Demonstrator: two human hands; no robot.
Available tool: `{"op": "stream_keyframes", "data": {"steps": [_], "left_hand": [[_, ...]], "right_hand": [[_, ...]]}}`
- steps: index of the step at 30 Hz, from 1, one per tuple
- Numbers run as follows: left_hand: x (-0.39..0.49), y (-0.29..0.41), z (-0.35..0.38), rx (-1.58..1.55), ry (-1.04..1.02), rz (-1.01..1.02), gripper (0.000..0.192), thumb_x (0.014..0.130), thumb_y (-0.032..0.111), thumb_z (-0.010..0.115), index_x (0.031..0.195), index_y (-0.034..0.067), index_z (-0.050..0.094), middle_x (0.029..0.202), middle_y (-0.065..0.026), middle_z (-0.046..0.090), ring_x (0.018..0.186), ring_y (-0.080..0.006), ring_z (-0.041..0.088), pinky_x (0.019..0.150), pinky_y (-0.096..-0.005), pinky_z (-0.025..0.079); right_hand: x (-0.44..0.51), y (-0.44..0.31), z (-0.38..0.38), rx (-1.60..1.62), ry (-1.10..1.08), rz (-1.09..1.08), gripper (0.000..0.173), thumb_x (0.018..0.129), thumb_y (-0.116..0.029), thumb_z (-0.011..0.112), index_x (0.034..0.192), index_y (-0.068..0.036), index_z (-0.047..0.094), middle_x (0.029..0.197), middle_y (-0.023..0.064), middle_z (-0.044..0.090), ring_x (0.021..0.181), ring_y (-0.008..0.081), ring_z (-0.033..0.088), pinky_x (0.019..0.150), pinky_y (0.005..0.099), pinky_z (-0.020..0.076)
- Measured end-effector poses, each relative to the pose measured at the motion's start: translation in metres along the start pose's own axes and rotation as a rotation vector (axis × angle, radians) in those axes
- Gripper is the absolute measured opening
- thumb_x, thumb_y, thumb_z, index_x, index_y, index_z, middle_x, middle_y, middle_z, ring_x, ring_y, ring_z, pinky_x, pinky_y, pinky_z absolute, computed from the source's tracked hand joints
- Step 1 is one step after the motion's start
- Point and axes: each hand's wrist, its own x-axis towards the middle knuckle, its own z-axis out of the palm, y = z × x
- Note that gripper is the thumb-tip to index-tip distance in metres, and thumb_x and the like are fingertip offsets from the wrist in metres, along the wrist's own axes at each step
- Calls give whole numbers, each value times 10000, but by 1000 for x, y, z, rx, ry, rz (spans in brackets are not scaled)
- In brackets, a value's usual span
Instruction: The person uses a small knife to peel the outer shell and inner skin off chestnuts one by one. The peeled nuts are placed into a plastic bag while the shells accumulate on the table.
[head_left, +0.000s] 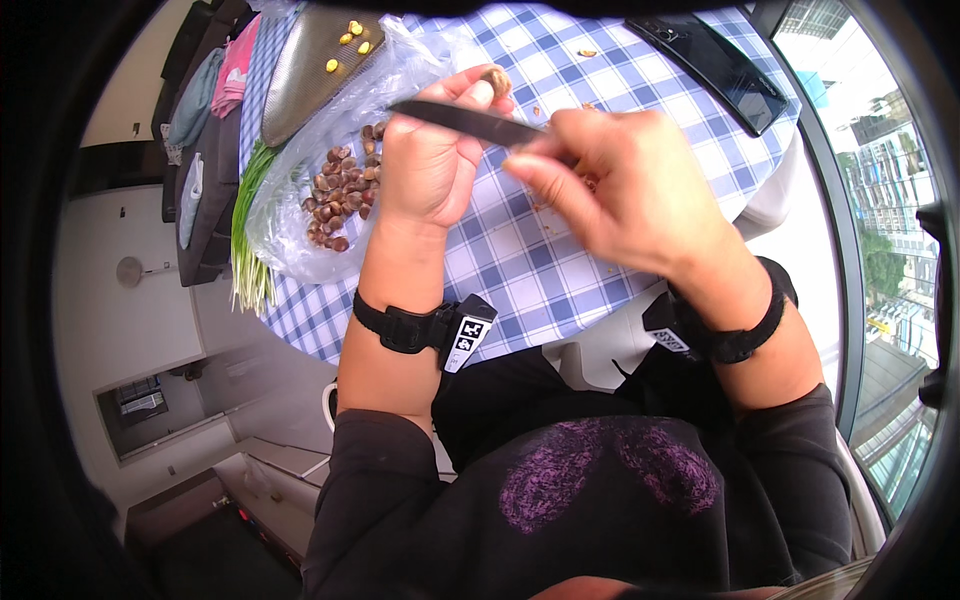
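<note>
A brownish chestnut (495, 79) is pinched between the thumb and fingers of my left hand (439, 154), above the table. My right hand (626, 184) grips a dark-bladed knife (469, 121) by its handle, most of which my fingers hide. The blade points left and crosses in front of my left hand, below the chestnut; whether it touches the hand cannot be told. Left of my left wrist, many brown chestnuts (345, 187) lie in a clear plastic bag (289, 240). Several peeled yellow chestnuts (355, 28) sit on a textured metallic tray (307, 82).
A blue-and-white checked tablecloth (517, 277) covers the round table. A bunch of green chives (251, 225) lies at its left edge. Shell scraps (587, 53) dot the cloth. A black smartphone (720, 67) rests at the upper right, near the window (885, 225).
</note>
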Motion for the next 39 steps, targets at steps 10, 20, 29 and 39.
{"op": "stream_keyframes", "data": {"steps": [10, 20, 29, 39], "left_hand": [[0, -2, -7, -156, -165, -129, 265, 967, 76, 538, 1197, -35, 609, 1067, -132, 663, 961, -209, 629, 898, -362, 504], [-8, -1, 3, -165, -273, -203, 280, 971, 80, 506, 1195, -50, 613, 1103, -150, 662, 998, -220, 622, 937, -376, 484], [-2, -4, -10, -232, -420, -230, 341, 946, 136, 507, 1192, -86, 586, 1233, -220, 608, 1177, -314, 564, 1030, -458, 413], [-13, -4, 12, -221, -229, -205, 276, 947, 102, 483, 1088, -64, 653, 1113, -184, 661, 1021, -248, 611, 930, -369, 470]], "right_hand": [[7, 23, -9, -114, 69, 197, 398, 877, -360, 712, 723, -3, 623, 524, 97, 542, 441, 170, 504, 443, 294, 384], [9, 15, -6, -40, 9, 181, 463, 834, -454, 711, 678, -36, 588, 531, 70, 632, 513, 234, 661, 532, 335, 522], [6, 14, 0, -78, 66, 71, 408, 842, -408, 695, 683, -43, 608, 545, 141, 596, 559, 325, 639, 535, 387, 513], [8, 13, -2, -162, 112, -39, 330, 849, -370, 681, 704, -74, 666, 533, 117, 588, 548, 310, 629, 526, 395, 500]]}}
